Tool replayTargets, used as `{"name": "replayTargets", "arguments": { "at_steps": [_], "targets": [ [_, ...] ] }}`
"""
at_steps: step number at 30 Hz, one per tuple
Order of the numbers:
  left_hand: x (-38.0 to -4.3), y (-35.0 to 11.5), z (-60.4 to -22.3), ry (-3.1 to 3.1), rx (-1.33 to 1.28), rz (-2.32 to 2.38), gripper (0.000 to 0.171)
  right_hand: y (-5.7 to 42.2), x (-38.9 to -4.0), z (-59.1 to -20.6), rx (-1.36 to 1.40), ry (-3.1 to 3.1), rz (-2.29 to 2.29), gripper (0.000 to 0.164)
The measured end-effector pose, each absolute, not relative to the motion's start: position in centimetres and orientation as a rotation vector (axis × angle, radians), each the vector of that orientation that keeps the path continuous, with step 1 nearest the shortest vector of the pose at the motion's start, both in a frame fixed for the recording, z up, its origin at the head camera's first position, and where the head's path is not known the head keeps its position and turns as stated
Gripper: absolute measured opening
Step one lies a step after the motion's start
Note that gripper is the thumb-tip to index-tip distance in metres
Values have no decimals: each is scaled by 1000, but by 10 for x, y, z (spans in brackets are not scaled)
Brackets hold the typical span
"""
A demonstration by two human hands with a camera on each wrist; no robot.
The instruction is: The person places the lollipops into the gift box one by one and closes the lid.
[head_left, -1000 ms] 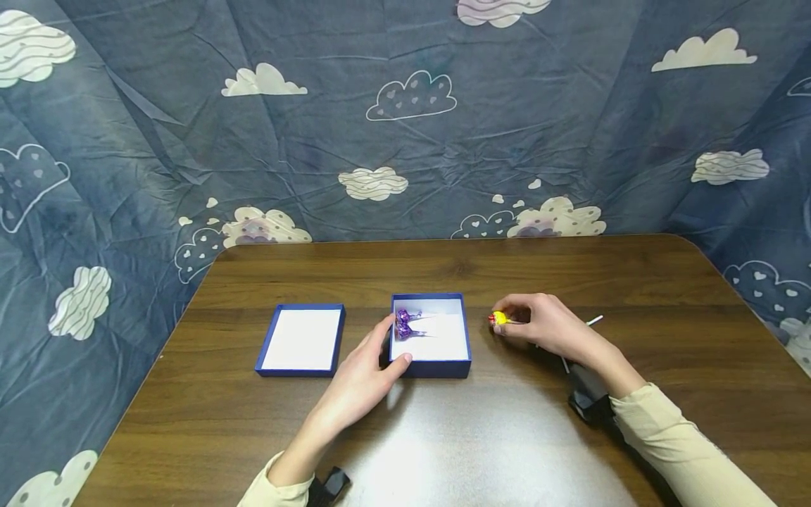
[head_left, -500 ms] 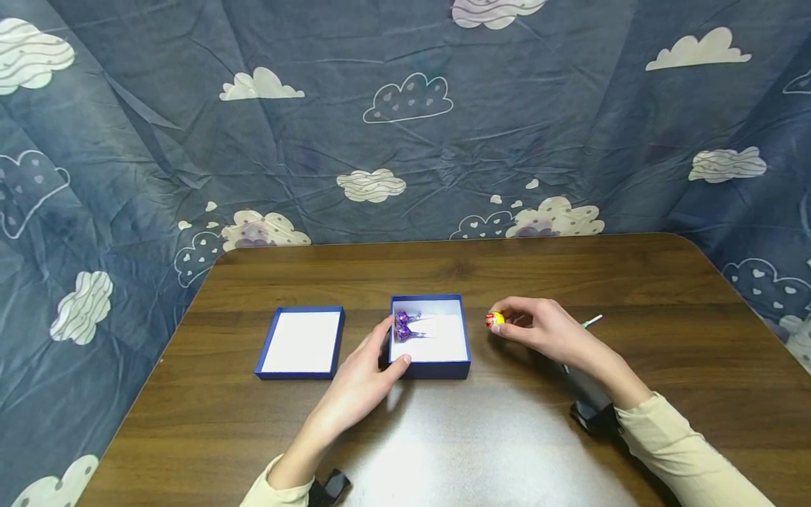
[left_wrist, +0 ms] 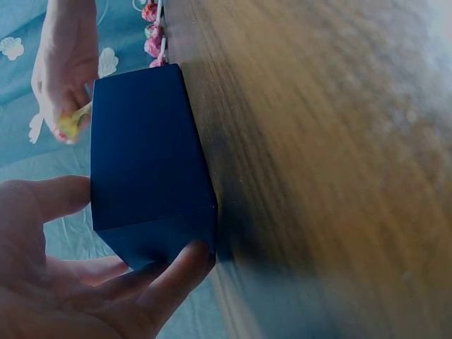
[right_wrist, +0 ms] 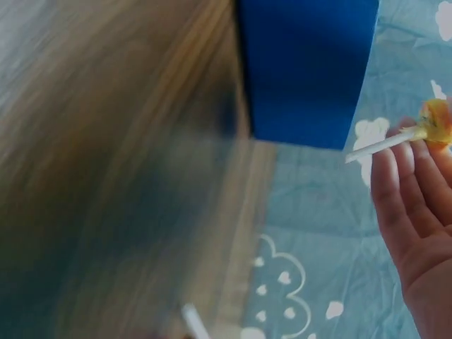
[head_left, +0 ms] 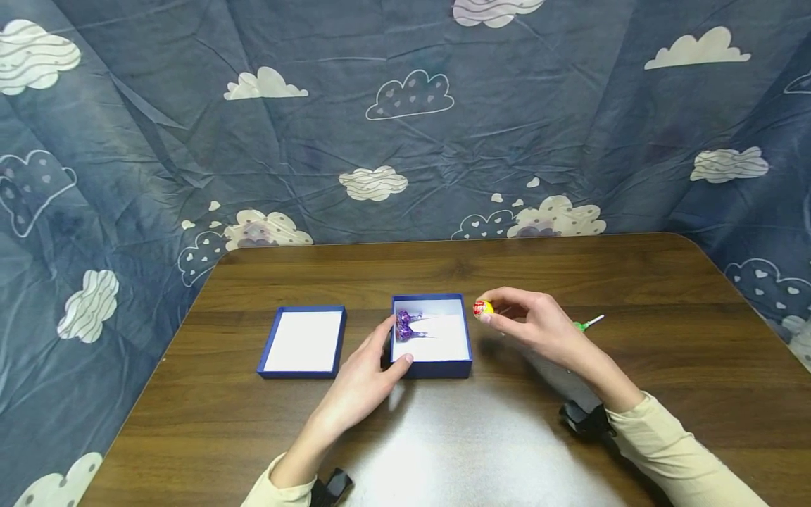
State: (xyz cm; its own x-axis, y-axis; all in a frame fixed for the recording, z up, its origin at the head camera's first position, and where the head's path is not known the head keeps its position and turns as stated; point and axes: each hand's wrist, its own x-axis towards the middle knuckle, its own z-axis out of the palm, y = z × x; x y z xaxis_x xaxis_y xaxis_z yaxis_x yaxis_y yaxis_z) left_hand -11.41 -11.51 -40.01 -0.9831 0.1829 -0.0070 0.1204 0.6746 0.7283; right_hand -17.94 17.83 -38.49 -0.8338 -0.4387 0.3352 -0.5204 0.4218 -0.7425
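My right hand [head_left: 541, 324] pinches a lollipop [head_left: 483, 308] in a yellow and red wrapper, raised just right of an open blue box [head_left: 437, 370]. Its white stick [right_wrist: 381, 146] runs back along the fingers in the right wrist view. The box has a white inside, where two lollipops [head_left: 408, 329] in shiny purple wrappers lie side by side against the left wall. With my left hand [head_left: 361, 384] I hold the box at its near left corner, thumb on the front side and fingers along the left side.
The box's lid [head_left: 300, 341], blue-rimmed with a white inside, lies left of the box. Beyond my right wrist a green-wrapped lollipop [head_left: 589, 324] rests on the wooden table [head_left: 253, 436]. Several red-wrapped lollipops [left_wrist: 152, 44] show behind the box in the left wrist view.
My right hand has lifted the yellow and red lollipop and brought it left towards the box. The green lollipop has come into sight behind that hand. My left hand stays at the box.
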Motion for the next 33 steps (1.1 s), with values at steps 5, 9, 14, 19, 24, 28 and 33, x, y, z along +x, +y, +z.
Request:
{"name": "replayTargets", "arguments": {
  "at_steps": [5, 9, 14, 19, 24, 28, 33],
  "targets": [
    [-114, -116, -400, 2797, 252, 1212, 70, 162, -172, -371, 850, -2511, 1512, 16],
    [-115, -115, -400, 2799, 250, 1209, 70, 153, -173, -372, 866, -2463, 1595, 18],
    [-116, -114, -400, 2800, 245, 1205, 69, 141, -176, -372, 857, -2419, 1625, 21],
    [-116, -114, -399, 2791, 239, 1197, 70, 129, -177, -365, 870, -2421, 1616, 25],
    [-117, -113, -397, 2787, 227, 1192, 70, 118, -181, -369, 904, -2418, 1662, 25],
    [-116, -113, -397, 2786, 223, 1193, 70, 110, -185, -376, 938, -2420, 1645, 23],
    [-116, -113, -397, 2788, 233, 1196, 70, 99, -190, -384, 972, -2522, 1515, 20]
  ]
}}
